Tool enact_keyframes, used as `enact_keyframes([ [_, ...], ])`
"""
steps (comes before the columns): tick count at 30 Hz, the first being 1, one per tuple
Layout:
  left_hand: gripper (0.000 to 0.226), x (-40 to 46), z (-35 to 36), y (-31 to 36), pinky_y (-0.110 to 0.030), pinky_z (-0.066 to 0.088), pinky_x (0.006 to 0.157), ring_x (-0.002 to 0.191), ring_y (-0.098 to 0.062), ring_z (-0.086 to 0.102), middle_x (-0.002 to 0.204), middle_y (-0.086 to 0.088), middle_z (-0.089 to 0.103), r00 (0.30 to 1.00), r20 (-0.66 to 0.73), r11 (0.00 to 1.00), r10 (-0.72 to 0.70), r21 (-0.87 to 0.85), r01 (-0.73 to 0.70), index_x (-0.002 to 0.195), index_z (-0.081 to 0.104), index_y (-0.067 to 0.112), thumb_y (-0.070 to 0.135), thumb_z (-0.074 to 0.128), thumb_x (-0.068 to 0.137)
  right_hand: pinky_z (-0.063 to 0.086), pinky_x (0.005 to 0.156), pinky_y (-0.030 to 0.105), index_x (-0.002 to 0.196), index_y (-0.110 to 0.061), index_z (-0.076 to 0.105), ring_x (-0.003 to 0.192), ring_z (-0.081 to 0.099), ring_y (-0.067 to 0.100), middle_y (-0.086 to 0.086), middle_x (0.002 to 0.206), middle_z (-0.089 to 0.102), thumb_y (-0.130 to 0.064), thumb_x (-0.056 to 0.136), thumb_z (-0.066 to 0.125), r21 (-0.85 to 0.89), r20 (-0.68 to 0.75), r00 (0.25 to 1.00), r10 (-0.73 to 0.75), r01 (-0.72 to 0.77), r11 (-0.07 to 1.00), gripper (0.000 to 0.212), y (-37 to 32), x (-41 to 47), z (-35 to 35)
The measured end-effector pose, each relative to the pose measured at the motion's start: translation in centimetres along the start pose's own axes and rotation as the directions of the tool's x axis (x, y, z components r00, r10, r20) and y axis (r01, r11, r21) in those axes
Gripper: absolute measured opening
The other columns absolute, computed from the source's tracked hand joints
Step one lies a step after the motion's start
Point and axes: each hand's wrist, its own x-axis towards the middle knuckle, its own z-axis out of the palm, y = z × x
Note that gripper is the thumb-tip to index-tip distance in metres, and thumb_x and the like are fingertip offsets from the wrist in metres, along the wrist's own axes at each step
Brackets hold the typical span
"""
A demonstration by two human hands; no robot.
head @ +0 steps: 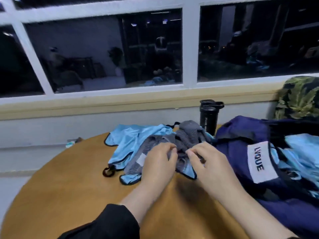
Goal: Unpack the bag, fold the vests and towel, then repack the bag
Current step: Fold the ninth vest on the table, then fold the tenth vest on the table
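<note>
- Pinching the grey striped towel (156, 149) from both sides: left hand (159, 163) and right hand (206, 163), fingers curled onto the cloth near its middle, apparently to find an edge and spread it for folding.
- Round brown wooden table (69, 187) carries everything.
- Towel lies bunched on top of light-blue vests with black trim (127, 138), which are unfolded and spread flat.
- Navy fabric bag (241, 135) sits open at right; more light-blue cloth (302, 149) shows inside, so unpacking looks unfinished.
- White label (259, 161) on bag reads "LVQUE".
- Black plastic shaker bottle (208, 116) stands behind; its print is unreadable.
</note>
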Motion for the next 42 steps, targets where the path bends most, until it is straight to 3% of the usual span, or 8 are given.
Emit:
enact_keyframes([
  [7,0.019,-1.5,-6.5,-17.2,-0.038,0.049,0.096,0.107,-0.017,0.062,0.112,0.008,0.066,0.967,-0.168,0.976,-0.193,0.07,0.207,0.115,0.07,0.02,0.016,0.062,0.098,0.04,0.079,0.003,0.111,-0.025,0.072,0.097,0.059,-0.011,-0.02,0.105,0.065,-0.022,0.101,0.06,0.176,0.169,0.985,0.011,-0.042,0.983,0.016,-4.3,0.4,15.8],
  [12,0.049,1.3,-7.2,-24.1,-0.041,0.037,0.112,0.135,-0.016,0.049,0.144,0.01,0.055,0.972,0.054,0.954,-0.23,0.208,0.215,0.144,0.054,0.026,0.033,0.064,0.096,0.041,0.104,0.013,0.13,-0.018,0.069,0.117,0.056,-0.007,-0.022,0.125,0.06,-0.02,0.102,0.06,0.155,0.224,0.975,-0.012,-0.024,0.988,0.03,-6.0,3.1,22.9],
  [17,0.022,4.9,-6.8,-25.8,-0.036,0.032,0.087,0.108,-0.017,0.054,0.106,0.008,0.06,0.969,0.147,0.937,-0.2,0.317,0.145,0.11,0.069,0.03,0.023,0.057,0.093,0.011,0.101,-0.008,0.148,-0.026,0.051,0.129,0.03,-0.017,-0.019,0.149,0.046,-0.03,0.104,0.055,-0.031,0.386,0.922,-0.02,0.035,0.999,0.045,-6.2,6.3,26.4],
  [21,0.012,5.7,-7.4,-26.5,-0.021,0.038,0.075,0.081,-0.002,0.05,0.087,0.013,0.058,0.961,-0.05,0.95,-0.274,-0.171,0.262,0.087,0.061,0.022,0.017,0.057,0.097,0.034,0.107,0.012,0.151,-0.032,0.044,0.127,0.045,-0.003,-0.021,0.149,0.04,-0.04,0.099,0.059,-0.134,0.29,0.954,0.071,-0.033,0.99,0.055,-4.9,6.7,26.9],
  [26,0.021,6.8,-9.0,-26.8,-0.038,0.054,0.083,0.096,-0.024,0.071,0.1,-0.008,0.075,0.845,-0.064,0.494,-0.532,-0.833,0.248,0.096,0.069,0.012,0.024,0.052,0.103,0.045,0.105,0.035,0.157,-0.04,0.024,0.132,0.045,0.008,-0.021,0.148,0.034,-0.064,0.086,0.065,-0.306,0.304,0.931,0.204,-0.107,0.946,0.085,-5.3,7.4,26.6],
  [30,0.024,6.3,-9.8,-25.0,-0.037,0.055,0.083,0.1,-0.022,0.072,0.106,-0.009,0.077,0.893,0.204,0.192,-0.401,-0.934,0.3,0.101,0.071,0.014,0.018,0.047,0.105,0.049,0.095,0.042,0.137,-0.039,0.044,0.12,0.053,0.014,-0.016,0.127,0.052,-0.065,0.085,0.063,-0.342,0.29,0.939,0.184,-0.077,0.936,0.061,-6.0,7.6,27.0],
  [36,0.053,5.6,-9.0,-25.0,-0.033,0.044,0.109,0.13,-0.009,0.057,0.136,0.006,0.065,0.962,0.151,0.49,-0.229,-0.836,0.248,0.135,0.059,0.038,0.055,0.068,0.086,0.047,0.072,0.04,0.083,-0.026,0.056,0.08,0.058,0.02,-0.007,0.08,0.06,-0.032,0.099,0.057,-0.056,0.083,0.982,0.167,-0.163,0.985,0.017,-5.3,7.4,26.5],
  [42,0.058,5.0,-8.4,-24.7,-0.026,0.051,0.1,0.111,0.0,0.066,0.12,0.017,0.07,0.959,0.161,0.711,-0.232,-0.645,0.28,0.141,0.047,0.036,0.015,0.072,0.093,0.041,0.061,0.037,0.087,-0.03,0.056,0.06,0.05,0.011,-0.007,0.068,0.059,-0.032,0.095,0.054,0.138,0.086,0.979,0.186,-0.196,0.971,0.009,-6.0,6.6,26.0],
])
